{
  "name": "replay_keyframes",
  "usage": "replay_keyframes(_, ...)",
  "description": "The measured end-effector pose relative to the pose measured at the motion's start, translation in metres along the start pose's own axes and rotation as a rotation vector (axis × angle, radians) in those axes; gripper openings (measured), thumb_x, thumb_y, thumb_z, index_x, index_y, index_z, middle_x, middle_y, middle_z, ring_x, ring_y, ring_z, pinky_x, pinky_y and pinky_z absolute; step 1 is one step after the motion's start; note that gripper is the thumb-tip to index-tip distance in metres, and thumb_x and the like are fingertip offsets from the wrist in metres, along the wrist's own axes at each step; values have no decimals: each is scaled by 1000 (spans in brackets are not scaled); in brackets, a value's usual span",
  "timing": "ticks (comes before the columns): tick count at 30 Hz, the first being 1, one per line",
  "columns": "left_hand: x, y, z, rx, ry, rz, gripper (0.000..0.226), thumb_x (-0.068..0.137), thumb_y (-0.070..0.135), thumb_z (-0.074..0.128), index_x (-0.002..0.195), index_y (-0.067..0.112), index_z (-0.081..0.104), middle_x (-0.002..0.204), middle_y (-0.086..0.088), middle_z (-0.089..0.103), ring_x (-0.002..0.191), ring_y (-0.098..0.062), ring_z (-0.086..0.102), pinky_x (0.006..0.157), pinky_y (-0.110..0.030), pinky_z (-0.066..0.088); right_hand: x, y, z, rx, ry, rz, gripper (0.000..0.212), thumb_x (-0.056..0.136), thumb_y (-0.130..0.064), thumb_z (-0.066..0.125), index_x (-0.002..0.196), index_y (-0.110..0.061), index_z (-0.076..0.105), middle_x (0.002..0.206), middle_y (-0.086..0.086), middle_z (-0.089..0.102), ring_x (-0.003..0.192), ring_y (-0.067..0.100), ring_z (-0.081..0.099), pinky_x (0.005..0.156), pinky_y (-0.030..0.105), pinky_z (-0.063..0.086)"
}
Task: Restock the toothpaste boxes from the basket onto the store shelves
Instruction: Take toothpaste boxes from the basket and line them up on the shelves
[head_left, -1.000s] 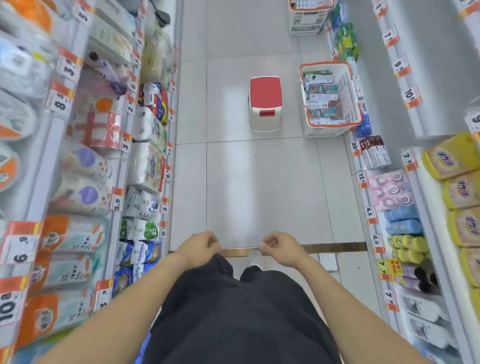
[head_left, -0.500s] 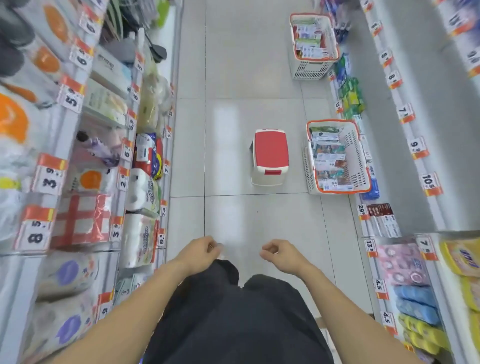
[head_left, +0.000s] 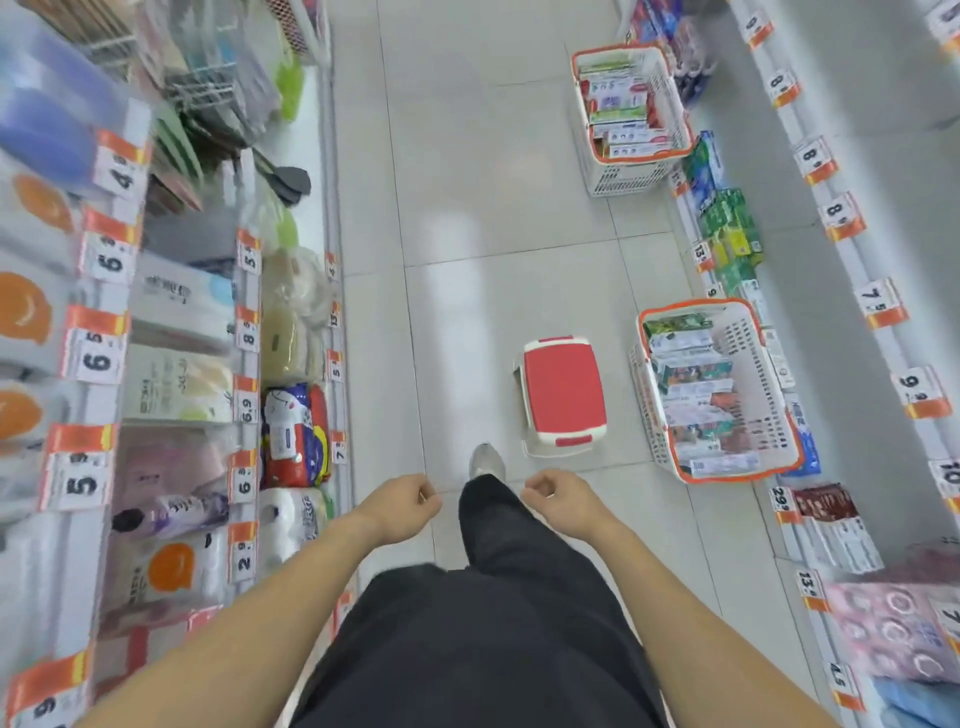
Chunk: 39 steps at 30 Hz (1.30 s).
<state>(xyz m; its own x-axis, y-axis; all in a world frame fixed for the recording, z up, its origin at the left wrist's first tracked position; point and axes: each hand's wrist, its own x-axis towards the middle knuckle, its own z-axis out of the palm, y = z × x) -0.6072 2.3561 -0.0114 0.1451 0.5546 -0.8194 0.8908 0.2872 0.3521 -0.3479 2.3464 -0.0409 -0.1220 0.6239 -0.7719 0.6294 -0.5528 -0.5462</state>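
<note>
Both my hands, left hand (head_left: 402, 506) and right hand (head_left: 558, 501), were loosely curled, empty; near basket (head_left: 655, 470) full of toothpaste boxes (head_left: 693, 382), restocking unstarted.

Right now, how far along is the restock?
Done: nothing visibly; both baskets, near and far, are still packed with toothpaste boxes. In hand: nothing; left hand and right hand are loosely curled and empty, mid-aisle short of the red stool. Left: reach the near basket, then shelve everything.
</note>
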Motion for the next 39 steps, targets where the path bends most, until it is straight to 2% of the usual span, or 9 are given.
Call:
replay_keyframes(6, 69, 52, -125, 15, 28, 21, 28, 100, 36, 49, 116, 17, 63, 111, 1, 66, 101, -18, 61, 90, -29, 47, 78, -85, -86, 44, 49, -31, 33, 96, -37, 62, 121, -15, 63, 108, -7, 62, 101, 12, 59, 84, 24, 41)
replay_keyframes(11, 146, 99, -210, 142, -62, 116, 28, 99, 38, 49, 115, 19, 62, 112, 2, 65, 102, -16, 60, 87, -28, 45, 139, -129, -142, 210, 188, 7, 31, 96, -37, 61, 118, -17, 66, 111, -6, 66, 103, 11, 60, 78, 21, 41)
replay_keyframes(14, 196, 132, -259, 250, -126, 196, 28, 99, 38, 51, 115, 18, 62, 109, 4, 64, 100, -15, 59, 84, -25, 43, 171, -143, -165, 286, 241, 81, 31, 96, -40, 60, 117, -19, 67, 113, -6, 65, 103, 12, 59, 83, 25, 41)
replay_keyframes(18, 245, 173, -323, 365, -262, 262, 17, 97, 38, 56, 105, 24, 62, 98, 13, 63, 88, -2, 58, 71, -14, 41, 189, -161, -186, 440, 353, 223, 27, 95, -41, 61, 109, -19, 70, 103, -10, 64, 97, 10, 59, 80, 22, 41)
replay_keyframes(22, 296, 218, -374, 582, -366, 359, 9, 99, 32, 52, 92, 31, 58, 94, 18, 60, 83, 3, 56, 66, -7, 39, 204, -182, -197, 625, 469, 298, 17, 95, -32, 59, 80, -26, 65, 85, -13, 63, 84, 13, 61, 64, 12, 40)
replay_keyframes(27, 359, 286, -410, 850, -417, 365, 28, 99, 38, 50, 114, 16, 61, 112, 1, 64, 100, -17, 61, 86, -29, 47, 224, -207, -211, 834, 566, 352, 19, 96, -32, 58, 93, -18, 71, 86, -9, 70, 79, 6, 63, 72, 20, 46)
replay_keyframes(31, 393, 344, -413, 939, -452, 416, 29, 101, 37, 49, 117, 17, 63, 117, 0, 65, 105, -17, 60, 87, -26, 45, 239, -213, -234, 969, 594, 411, 22, 98, -32, 56, 100, -16, 71, 96, -7, 69, 88, 9, 63, 77, 22, 46)
replay_keyframes(34, 409, 383, -411, 936, -449, 436, 29, 100, 38, 49, 116, 19, 63, 116, 2, 64, 106, -17, 59, 93, -29, 46, 250, -208, -261, 990, 586, 397, 17, 95, -34, 56, 89, -25, 68, 92, -9, 68, 87, 10, 63, 88, 32, 51)
replay_keyframes(39, 422, 453, -402, 963, -482, 470, 23, 98, 38, 50, 108, 23, 64, 109, 7, 66, 102, -14, 63, 94, -29, 50, 254, -194, -320, 1026, 646, 394, 22, 95, -34, 57, 90, -15, 67, 87, -7, 65, 78, 8, 59, 73, 23, 45)
